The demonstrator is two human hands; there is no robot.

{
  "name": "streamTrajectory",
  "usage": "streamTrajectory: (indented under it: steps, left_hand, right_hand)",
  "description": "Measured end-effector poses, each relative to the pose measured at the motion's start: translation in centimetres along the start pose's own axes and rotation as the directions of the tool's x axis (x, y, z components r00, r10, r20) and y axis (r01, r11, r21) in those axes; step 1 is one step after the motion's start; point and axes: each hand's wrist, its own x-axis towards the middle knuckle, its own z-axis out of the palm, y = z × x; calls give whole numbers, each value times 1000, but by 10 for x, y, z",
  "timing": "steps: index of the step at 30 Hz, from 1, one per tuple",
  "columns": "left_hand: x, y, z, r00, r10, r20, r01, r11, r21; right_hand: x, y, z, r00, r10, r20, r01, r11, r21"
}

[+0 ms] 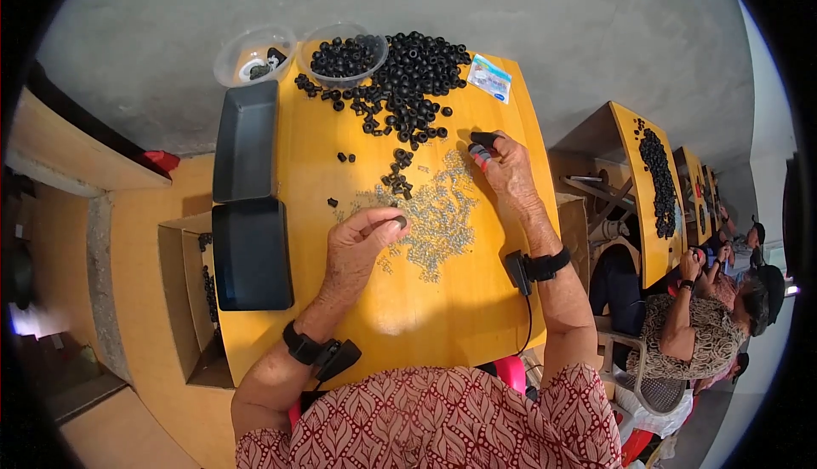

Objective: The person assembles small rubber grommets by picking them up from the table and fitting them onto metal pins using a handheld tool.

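Note:
My left hand (362,243) is closed in a pinch over the front of the table, with a small black rounded part (400,222) between thumb and fingertips. Beside it spreads a scatter of tiny shiny clear or metallic pieces (438,235). My right hand (511,171) is at the right of these pieces, its fingers bent together. Black and grey-red coverings show at its fingertips; whether it grips anything is hidden. A few black parts (397,181) lie between the hands. Farther back is a large heap of black ring-like parts (417,82).
At the back stand a clear bowl of black parts (345,77) and another clear tub (247,69). Two dark trays (247,145) line the left edge, above an open cardboard box (183,273). A printed card (490,78) lies at back right. Other people work at tables (638,141) to the right.

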Motion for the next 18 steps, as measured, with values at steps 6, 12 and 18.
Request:
streamTrajectory:
  steps: [6, 12, 18]
  left_hand:
    - [0, 2, 2, 1000, -28, 12, 29, 999, -41]
    - [-1, 0, 1, 1000, -23, 14, 24, 999, -34]
    - [0, 1, 3, 1000, -18, 19, 20, 997, -78]
  right_hand:
    - [-5, -18, 5, 996, -65, 54, 63, 997, 42]
    - [-10, -47, 30, 906, -397, 149, 417, 896, -150]
    - [-10, -47, 35, 926, -293, 238, 345, 913, -218]
